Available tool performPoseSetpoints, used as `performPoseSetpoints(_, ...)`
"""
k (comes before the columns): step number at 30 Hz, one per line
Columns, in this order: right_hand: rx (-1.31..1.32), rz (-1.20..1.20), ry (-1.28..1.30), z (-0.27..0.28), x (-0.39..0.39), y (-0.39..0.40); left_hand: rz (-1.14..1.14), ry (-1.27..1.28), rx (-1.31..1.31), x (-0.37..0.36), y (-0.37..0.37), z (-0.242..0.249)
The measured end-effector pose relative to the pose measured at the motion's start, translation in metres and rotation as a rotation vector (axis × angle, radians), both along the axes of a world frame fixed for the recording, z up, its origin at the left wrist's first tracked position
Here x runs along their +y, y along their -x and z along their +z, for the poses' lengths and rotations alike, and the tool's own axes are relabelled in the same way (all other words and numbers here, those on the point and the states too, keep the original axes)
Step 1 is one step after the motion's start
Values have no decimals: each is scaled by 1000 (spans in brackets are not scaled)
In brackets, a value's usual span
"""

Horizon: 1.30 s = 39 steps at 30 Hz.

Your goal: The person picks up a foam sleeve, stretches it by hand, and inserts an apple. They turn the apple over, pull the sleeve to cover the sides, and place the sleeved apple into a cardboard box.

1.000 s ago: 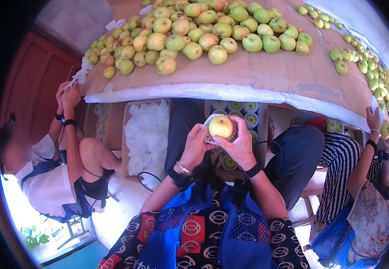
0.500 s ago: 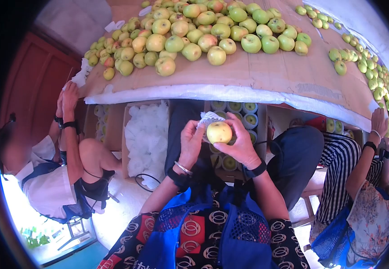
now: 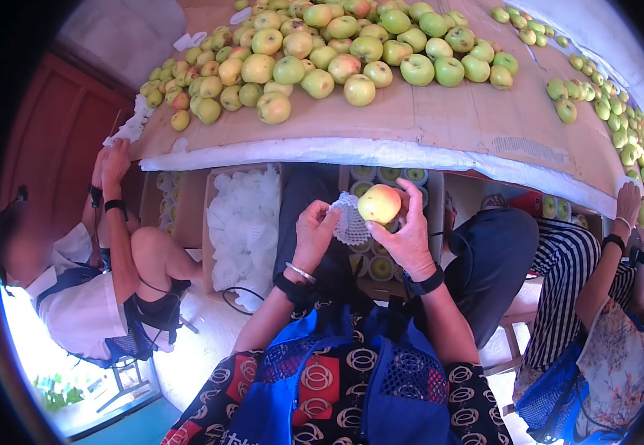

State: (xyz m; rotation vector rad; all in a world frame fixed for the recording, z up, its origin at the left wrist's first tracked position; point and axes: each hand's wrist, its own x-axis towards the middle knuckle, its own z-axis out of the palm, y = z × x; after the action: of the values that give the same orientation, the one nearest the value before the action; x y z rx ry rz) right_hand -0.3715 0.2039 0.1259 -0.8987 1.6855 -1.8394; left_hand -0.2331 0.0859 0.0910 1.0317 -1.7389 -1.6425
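Note:
Between thumb and fingers, my right hand (image 3: 409, 233) grips a yellow-red apple (image 3: 379, 204), held up in front of the table edge. Just left of it, my left hand (image 3: 316, 236) pinches a white foam net (image 3: 350, 220) that hangs down, spread wide beside the apple. Below both hands is a box of apples in foam nets (image 3: 380, 268), partly hidden by my hands. To the left stands a carton filled with white foam nets (image 3: 242, 222).
A cardboard-covered table (image 3: 411, 122) bears a large apple pile (image 3: 288, 70) and more apples (image 3: 622, 126) at right. One person (image 3: 88, 289) sits at left; another (image 3: 611, 348) sits at right with a hand near the apples. Another apple box (image 3: 168, 200) stands at left.
The apple has moved up and right with my right hand, showing its red side. The foam net, bunched behind the apple before, now hangs open from my left hand.

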Motion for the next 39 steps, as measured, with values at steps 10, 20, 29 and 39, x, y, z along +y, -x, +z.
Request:
performPoseSetpoints(10, 225, 274, -113, -1, 6, -6, 10, 43, 10, -2, 3, 7)
performPoseSetpoints(20, -137, 245, -69, -10, 2, -4, -134, -84, 187, -2, 3, 27)
performPoseSetpoints(29, 202, 78, -259, -1, 1, -9, -120, 407, 78, 13, 9, 38)
performPoseSetpoints(39, 214, 94, -262, 1, -1, -15, 71, 303, 86, 22, 19, 55)
